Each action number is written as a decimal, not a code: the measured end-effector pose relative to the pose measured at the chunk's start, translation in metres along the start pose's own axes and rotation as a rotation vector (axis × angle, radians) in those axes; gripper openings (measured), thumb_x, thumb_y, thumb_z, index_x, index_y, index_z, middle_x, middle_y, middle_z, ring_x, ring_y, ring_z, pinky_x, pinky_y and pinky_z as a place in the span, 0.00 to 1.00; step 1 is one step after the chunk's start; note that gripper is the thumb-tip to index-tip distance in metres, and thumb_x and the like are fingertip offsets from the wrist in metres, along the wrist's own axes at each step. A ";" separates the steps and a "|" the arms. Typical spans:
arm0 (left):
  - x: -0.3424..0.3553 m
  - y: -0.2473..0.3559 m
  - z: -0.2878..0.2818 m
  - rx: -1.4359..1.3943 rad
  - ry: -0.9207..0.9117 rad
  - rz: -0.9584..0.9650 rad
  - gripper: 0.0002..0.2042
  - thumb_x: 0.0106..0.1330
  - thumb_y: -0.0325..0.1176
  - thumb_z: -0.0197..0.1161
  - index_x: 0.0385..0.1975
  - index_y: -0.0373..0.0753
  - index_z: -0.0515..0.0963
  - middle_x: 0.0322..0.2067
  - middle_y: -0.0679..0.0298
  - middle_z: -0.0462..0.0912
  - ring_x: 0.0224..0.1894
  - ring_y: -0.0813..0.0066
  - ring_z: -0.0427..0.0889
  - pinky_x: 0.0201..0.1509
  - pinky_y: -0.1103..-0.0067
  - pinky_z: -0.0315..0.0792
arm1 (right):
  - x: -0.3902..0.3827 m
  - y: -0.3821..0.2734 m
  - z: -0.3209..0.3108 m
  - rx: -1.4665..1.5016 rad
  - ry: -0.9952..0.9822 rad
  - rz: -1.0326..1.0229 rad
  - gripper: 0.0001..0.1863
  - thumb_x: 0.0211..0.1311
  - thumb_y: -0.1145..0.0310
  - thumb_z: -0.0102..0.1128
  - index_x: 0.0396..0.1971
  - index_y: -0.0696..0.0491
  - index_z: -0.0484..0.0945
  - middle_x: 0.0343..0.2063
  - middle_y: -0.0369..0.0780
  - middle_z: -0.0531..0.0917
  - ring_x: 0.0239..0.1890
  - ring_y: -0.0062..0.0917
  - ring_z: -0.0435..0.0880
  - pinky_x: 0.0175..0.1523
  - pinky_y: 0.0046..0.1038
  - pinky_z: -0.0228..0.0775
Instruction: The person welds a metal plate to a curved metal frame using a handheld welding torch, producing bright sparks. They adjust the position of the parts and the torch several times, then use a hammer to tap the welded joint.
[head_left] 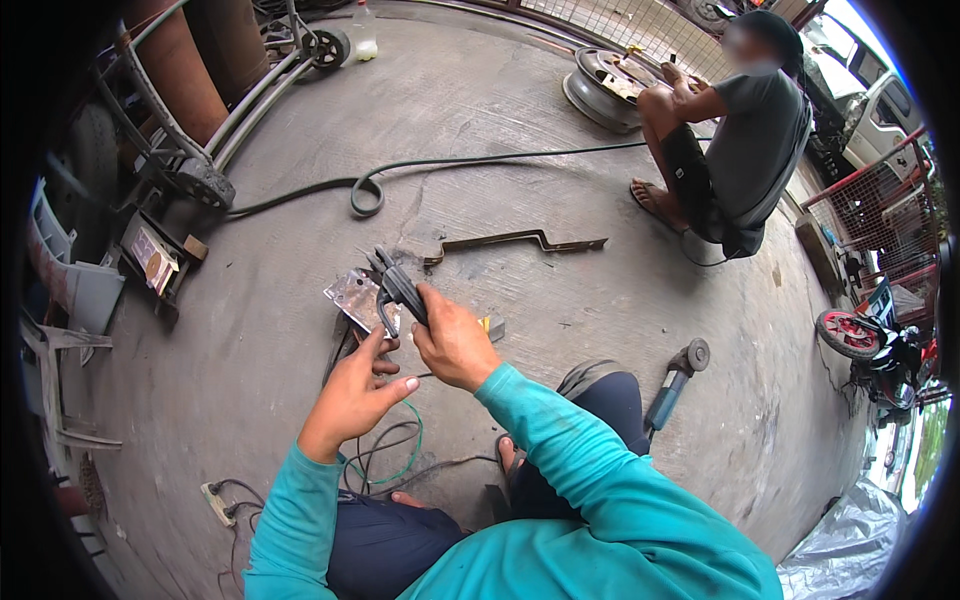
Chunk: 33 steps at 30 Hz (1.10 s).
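My right hand [455, 340] is wrapped round a black clamp-like electrode holder [398, 292]. The holder is over a small scuffed metal plate [352, 300] with holes. My left hand [360, 393] is just below the plate, its thumb out and fingers partly bent and apart; its fingertips are at the plate's lower edge, and whether they touch it is unclear. Behind these, a long bent metal bracket [515, 242] lies on the concrete. Cables [395, 450] run beside my bare feet. An angle grinder [672, 385] lies right of my knee.
A person [750, 150] squats at upper right by wheel rims [605, 100]. A black hose [460, 160] crosses the floor. A trolley [250, 130], plastic chair [70, 340] and power strip [218, 505] are left. A motorcycle [870, 350] and silver tarp [840, 545] are right.
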<state>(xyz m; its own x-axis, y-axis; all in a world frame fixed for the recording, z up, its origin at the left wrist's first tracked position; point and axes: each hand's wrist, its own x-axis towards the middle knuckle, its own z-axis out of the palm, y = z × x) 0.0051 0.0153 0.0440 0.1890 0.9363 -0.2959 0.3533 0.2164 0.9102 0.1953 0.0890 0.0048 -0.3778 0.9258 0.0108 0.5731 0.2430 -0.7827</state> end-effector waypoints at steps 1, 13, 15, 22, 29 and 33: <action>0.001 -0.004 0.001 -0.014 -0.002 -0.009 0.47 0.64 0.36 0.74 0.76 0.21 0.53 0.65 0.36 0.75 0.59 0.52 0.83 0.56 0.67 0.82 | 0.000 0.004 0.005 0.007 0.001 0.002 0.27 0.66 0.68 0.59 0.62 0.64 0.68 0.42 0.62 0.83 0.46 0.60 0.83 0.52 0.54 0.74; 0.003 -0.003 -0.002 -0.008 -0.010 -0.011 0.48 0.63 0.38 0.75 0.77 0.23 0.52 0.63 0.38 0.77 0.56 0.54 0.85 0.53 0.68 0.84 | -0.004 -0.002 0.010 -0.057 0.038 0.002 0.28 0.67 0.68 0.58 0.64 0.64 0.68 0.44 0.63 0.83 0.48 0.60 0.83 0.53 0.53 0.75; -0.002 0.004 0.000 0.003 -0.016 -0.009 0.47 0.63 0.40 0.75 0.75 0.22 0.55 0.62 0.38 0.78 0.56 0.53 0.85 0.55 0.66 0.83 | 0.001 -0.002 0.000 -0.072 0.054 -0.053 0.27 0.66 0.69 0.57 0.63 0.65 0.69 0.44 0.62 0.84 0.47 0.59 0.84 0.52 0.54 0.75; -0.013 0.015 0.023 0.335 0.026 -0.091 0.48 0.62 0.44 0.73 0.72 0.17 0.55 0.57 0.36 0.80 0.53 0.44 0.86 0.55 0.64 0.81 | -0.016 -0.003 0.007 -0.064 0.051 -0.067 0.27 0.65 0.72 0.61 0.63 0.63 0.72 0.39 0.60 0.85 0.43 0.58 0.86 0.48 0.47 0.77; 0.008 0.021 0.021 0.522 0.015 -0.024 0.41 0.60 0.43 0.72 0.62 0.16 0.63 0.47 0.35 0.85 0.49 0.39 0.87 0.53 0.62 0.81 | -0.006 0.007 -0.004 -0.059 0.082 -0.063 0.27 0.67 0.68 0.64 0.63 0.62 0.74 0.38 0.57 0.87 0.39 0.51 0.88 0.45 0.45 0.78; 0.017 -0.008 0.010 0.347 -0.102 -0.021 0.40 0.62 0.45 0.72 0.63 0.18 0.64 0.49 0.35 0.85 0.50 0.41 0.87 0.55 0.62 0.80 | -0.001 0.008 -0.003 -0.095 -0.009 0.061 0.26 0.68 0.67 0.63 0.63 0.60 0.75 0.40 0.58 0.87 0.42 0.50 0.89 0.48 0.42 0.78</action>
<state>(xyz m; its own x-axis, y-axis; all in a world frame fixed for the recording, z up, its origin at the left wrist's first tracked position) 0.0147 0.0270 0.0292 0.2625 0.8963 -0.3573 0.6446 0.1126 0.7562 0.2024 0.0909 0.0005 -0.3460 0.9373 -0.0411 0.6615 0.2127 -0.7191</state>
